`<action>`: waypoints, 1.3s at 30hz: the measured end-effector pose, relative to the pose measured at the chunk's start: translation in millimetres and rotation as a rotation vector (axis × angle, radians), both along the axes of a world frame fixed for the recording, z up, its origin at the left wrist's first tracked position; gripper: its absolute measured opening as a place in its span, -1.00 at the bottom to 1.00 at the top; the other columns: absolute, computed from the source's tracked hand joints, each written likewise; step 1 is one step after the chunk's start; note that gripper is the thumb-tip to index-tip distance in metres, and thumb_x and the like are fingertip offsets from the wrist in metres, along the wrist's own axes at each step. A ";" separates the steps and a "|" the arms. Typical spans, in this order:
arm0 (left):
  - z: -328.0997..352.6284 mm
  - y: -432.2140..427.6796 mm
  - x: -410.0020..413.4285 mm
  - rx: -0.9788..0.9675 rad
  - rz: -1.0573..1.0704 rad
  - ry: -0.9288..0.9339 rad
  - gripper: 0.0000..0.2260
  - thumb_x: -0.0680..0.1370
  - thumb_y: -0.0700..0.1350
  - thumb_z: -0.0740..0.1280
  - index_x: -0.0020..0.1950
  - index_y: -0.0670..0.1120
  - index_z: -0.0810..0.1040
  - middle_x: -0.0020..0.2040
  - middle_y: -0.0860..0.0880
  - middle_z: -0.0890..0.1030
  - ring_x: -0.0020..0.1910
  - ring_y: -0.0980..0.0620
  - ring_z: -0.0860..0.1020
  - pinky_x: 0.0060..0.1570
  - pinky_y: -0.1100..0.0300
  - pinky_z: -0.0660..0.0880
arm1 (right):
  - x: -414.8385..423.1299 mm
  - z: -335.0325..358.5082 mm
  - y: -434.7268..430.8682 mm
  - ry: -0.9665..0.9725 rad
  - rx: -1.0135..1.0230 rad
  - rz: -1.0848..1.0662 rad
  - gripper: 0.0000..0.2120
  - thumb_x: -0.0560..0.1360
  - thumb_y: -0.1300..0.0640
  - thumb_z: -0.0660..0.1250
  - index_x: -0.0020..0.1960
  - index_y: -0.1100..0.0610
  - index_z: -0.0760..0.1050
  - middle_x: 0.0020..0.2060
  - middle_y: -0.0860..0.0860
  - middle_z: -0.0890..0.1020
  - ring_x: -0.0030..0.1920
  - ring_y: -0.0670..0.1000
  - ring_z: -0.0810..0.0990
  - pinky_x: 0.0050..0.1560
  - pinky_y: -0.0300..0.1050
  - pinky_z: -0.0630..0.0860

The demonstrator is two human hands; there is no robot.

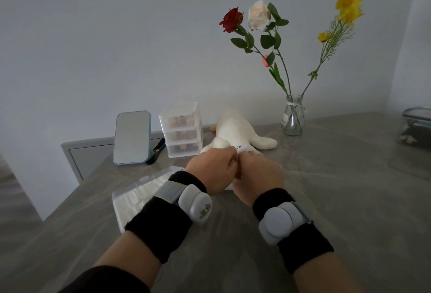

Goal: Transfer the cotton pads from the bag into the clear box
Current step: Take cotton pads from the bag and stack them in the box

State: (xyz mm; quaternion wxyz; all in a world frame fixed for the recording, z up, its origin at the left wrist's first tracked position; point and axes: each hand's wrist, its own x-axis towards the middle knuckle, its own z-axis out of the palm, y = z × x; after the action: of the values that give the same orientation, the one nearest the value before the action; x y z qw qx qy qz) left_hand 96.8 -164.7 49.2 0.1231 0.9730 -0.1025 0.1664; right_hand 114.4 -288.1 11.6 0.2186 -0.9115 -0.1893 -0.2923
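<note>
Grey counter (326, 199) under a pale wall. Left hand (211, 173) and right hand (258, 176) met, both pinching the bag (241, 147), just right of the clear box (142, 180). Pulling apart too sharply could have burst it, scattering pads short of the box.

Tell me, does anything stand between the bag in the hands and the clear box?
No separate object visibly does. The left hand and right hand grip the bag; the clear box lies just to their left. Only the left forearm crosses over the box's right side.
</note>
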 end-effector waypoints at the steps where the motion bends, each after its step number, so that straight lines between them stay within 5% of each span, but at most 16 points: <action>1: 0.5 0.8 -0.1 -0.006 0.001 0.000 -0.75 0.59 -0.04 0.11 -0.30 0.04 0.25 -0.30 0.05 0.46 -0.26 -0.06 0.45 -0.28 0.10 0.36 | -1.0 0.4 -0.3 -0.020 0.000 -0.004 -0.94 0.49 0.06 0.21 -0.05 -0.01 0.40 -0.08 -0.06 0.60 -0.05 0.03 0.58 -0.17 -0.13 0.37; 6: 2.1 7.3 1.7 -0.069 0.012 -0.017 -0.82 0.60 -0.05 0.12 -0.19 -0.02 0.35 -0.21 -0.03 0.54 -0.20 -0.10 0.51 -0.18 0.00 0.48 | 1.7 -1.2 0.9 -0.223 0.034 0.015 -0.86 0.36 0.15 0.41 -0.10 0.04 0.54 -0.36 -0.03 0.61 -0.35 0.08 0.61 -0.43 -0.18 0.36; 9: 1.2 12.7 4.4 -0.097 0.034 -0.025 -0.77 0.59 -0.05 0.13 -0.27 -0.01 0.29 -0.28 0.01 0.47 -0.23 -0.11 0.47 -0.23 0.02 0.43 | 5.9 -2.0 -2.4 -0.339 0.212 0.038 -0.85 0.36 0.21 0.38 -0.09 0.05 0.56 -0.30 -0.05 0.61 -0.30 0.06 0.58 -0.42 -0.20 0.38; 16: -2.3 14.5 5.5 -0.162 0.024 0.037 -0.86 0.57 -0.09 0.20 -0.18 -0.05 0.40 -0.15 -0.03 0.54 -0.14 -0.06 0.49 -0.10 0.04 0.47 | 8.1 2.2 -2.3 -0.070 0.845 0.188 -0.81 0.44 0.16 0.16 0.02 0.04 0.47 -0.16 -0.23 0.53 -0.18 -0.20 0.50 -0.18 -0.29 0.39; 20: -0.1 13.0 2.2 -0.229 0.018 0.080 -0.87 0.57 -0.08 0.22 -0.18 0.00 0.43 -0.10 -0.01 0.53 -0.10 -0.02 0.47 -0.18 0.18 0.34 | 14.0 11.4 -7.5 0.020 1.169 0.304 -0.76 0.50 0.38 0.25 -0.10 0.04 0.49 -0.29 -0.06 0.57 -0.35 -0.20 0.49 -0.27 -0.33 0.42; 22: 0.4 15.6 0.2 -0.307 0.000 0.133 -0.96 0.53 -0.09 0.29 -0.05 0.01 0.51 0.05 0.00 0.57 0.03 0.02 0.51 -0.02 0.19 0.40 | 15.7 14.5 -7.7 0.117 1.315 0.346 -0.72 0.51 0.41 0.26 -0.13 0.03 0.51 -0.38 0.01 0.53 -0.42 -0.10 0.45 -0.33 -0.22 0.40; 24: 1.3 17.4 -2.5 -0.478 -0.049 0.196 -0.77 0.39 -0.13 0.36 0.03 0.03 0.55 0.16 0.02 0.58 0.19 0.06 0.52 0.18 0.14 0.44 | 14.9 17.2 -6.2 0.193 1.406 0.384 -0.75 0.53 0.40 0.26 -0.11 0.06 0.52 -0.40 0.00 0.56 -0.47 -0.09 0.45 -0.40 -0.23 0.39; 27: 4.3 18.3 -6.1 -0.840 -0.204 0.236 -0.56 0.26 -0.15 0.34 0.14 -0.09 0.58 0.18 -0.05 0.63 0.21 0.04 0.56 0.22 0.13 0.48 | 10.8 16.9 -3.3 0.208 1.396 0.417 -0.82 0.53 0.37 0.29 -0.07 0.10 0.52 -0.35 0.03 0.60 -0.49 -0.10 0.50 -0.49 -0.23 0.40; 30: 8.8 13.8 -12.0 -1.012 -0.294 0.225 -0.70 0.45 -0.07 0.41 0.15 -0.13 0.60 0.10 -0.06 0.66 0.09 0.13 0.61 0.07 0.32 0.52 | 8.8 15.1 0.5 0.194 1.332 0.457 -0.85 0.53 0.37 0.31 -0.02 0.15 0.51 -0.29 0.08 0.61 -0.46 -0.07 0.55 -0.52 -0.21 0.42; 35: 0.0 7.0 -8.4 -1.023 -0.147 -0.078 -0.78 0.54 0.05 0.33 -0.04 -0.08 0.65 -0.02 -0.22 0.67 -0.03 -0.13 0.63 0.13 -0.21 0.53 | 10.3 9.5 5.7 0.166 1.273 0.480 -0.86 0.47 0.23 0.41 0.01 0.10 0.54 -0.25 0.09 0.62 -0.33 0.04 0.56 -0.32 -0.13 0.45; 39: -2.5 9.0 -9.1 -0.860 -0.117 -0.098 -0.63 0.53 0.13 0.27 -0.05 -0.17 0.63 -0.12 -0.20 0.66 -0.09 -0.20 0.62 0.01 -0.22 0.55 | 10.6 10.3 7.3 0.388 1.268 0.530 -0.48 0.27 -0.20 0.47 0.10 0.08 0.51 -0.08 0.15 0.60 -0.16 0.11 0.56 -0.25 -0.09 0.43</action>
State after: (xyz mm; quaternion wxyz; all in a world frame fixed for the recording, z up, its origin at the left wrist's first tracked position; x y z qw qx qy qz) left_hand 87.7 -155.7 46.7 0.5213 0.8167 -0.0843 0.2325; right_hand 125.0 -280.9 21.9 0.7999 -0.5680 -0.1556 -0.1155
